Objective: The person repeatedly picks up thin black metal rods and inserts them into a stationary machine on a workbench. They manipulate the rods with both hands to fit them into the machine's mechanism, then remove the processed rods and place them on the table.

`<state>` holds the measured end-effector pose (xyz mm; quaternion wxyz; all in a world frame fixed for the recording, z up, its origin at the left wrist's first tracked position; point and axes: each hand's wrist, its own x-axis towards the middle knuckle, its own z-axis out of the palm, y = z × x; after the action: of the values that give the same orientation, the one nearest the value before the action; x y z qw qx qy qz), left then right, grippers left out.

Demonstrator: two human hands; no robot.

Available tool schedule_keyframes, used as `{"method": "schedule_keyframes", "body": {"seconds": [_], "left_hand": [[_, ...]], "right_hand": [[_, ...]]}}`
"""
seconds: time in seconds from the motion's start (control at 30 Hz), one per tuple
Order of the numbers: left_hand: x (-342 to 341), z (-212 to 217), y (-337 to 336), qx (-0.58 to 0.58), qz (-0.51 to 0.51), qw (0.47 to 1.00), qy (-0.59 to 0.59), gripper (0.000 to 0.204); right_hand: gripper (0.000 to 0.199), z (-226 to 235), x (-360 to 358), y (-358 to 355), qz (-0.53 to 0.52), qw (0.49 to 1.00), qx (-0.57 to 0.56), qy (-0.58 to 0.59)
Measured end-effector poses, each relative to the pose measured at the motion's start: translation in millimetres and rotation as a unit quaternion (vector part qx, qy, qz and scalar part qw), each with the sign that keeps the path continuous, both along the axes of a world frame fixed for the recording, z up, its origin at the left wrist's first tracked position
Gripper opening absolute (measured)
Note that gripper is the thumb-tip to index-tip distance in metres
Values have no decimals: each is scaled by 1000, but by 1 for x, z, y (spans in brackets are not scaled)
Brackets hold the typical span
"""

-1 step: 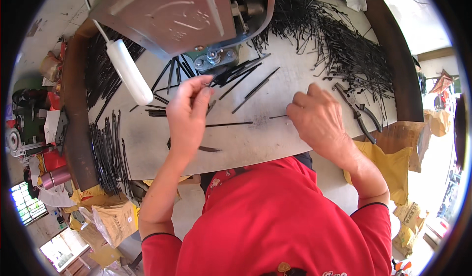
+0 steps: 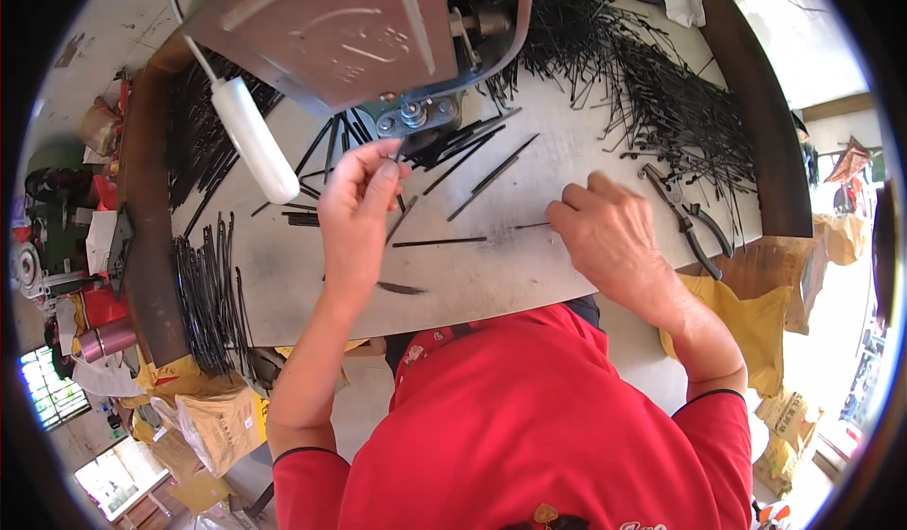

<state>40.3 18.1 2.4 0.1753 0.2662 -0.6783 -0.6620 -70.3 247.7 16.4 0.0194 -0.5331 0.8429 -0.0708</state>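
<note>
My left hand (image 2: 357, 199) is raised just below the head of a metal machine (image 2: 331, 34). Its thumb and forefinger pinch a small dark strip (image 2: 400, 150), whose far end reaches toward the bolted part of the machine. Over the right side of the metal table, my right hand (image 2: 609, 228) is closed with curled fingers. A thin dark rod (image 2: 532, 225) pokes out leftward from those fingertips; the fingers hide its other end. Between the hands lie loose black rods (image 2: 439, 242), and several more (image 2: 463, 143) are scattered under the machine head.
A white lever handle (image 2: 253, 141) hangs left of the machine head. Black rods are heaped at the far right (image 2: 652, 86) and bundled at the left (image 2: 208, 289). Pliers (image 2: 690, 223) rest by the right edge. A raised brown rim (image 2: 779, 152) borders the table.
My left hand has shifted very slightly, and the strip in its fingertips shows more upright. The right hand has barely moved. The whole view has shifted a little.
</note>
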Motion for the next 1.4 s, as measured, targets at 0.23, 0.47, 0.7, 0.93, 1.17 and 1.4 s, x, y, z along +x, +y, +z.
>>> {"method": "schedule_keyframes", "body": {"seconds": [0.23, 0.47, 0.7, 0.93, 1.17, 1.4], "left_hand": [[-31, -11, -14, 216, 55, 973, 69, 28], [-32, -11, -15, 263, 43, 960, 84, 26], [-31, -11, -16, 303, 40, 947, 97, 26], [-31, -7, -16, 292, 23, 953, 82, 25], [-32, -11, -14, 292, 46, 950, 101, 25], [-31, -9, -12, 267, 38, 959, 86, 25]], "right_hand": [[11, -10, -2, -85, -117, 902, -266, -320], [15, -20, 6, -111, -109, 956, -256, -88], [16, -17, 8, -113, -122, 954, -255, -99], [15, -20, 7, -113, -111, 954, -261, -98], [16, -21, 8, -112, -109, 946, -287, -102], [17, -24, 7, -113, -111, 942, -301, -95]]}}
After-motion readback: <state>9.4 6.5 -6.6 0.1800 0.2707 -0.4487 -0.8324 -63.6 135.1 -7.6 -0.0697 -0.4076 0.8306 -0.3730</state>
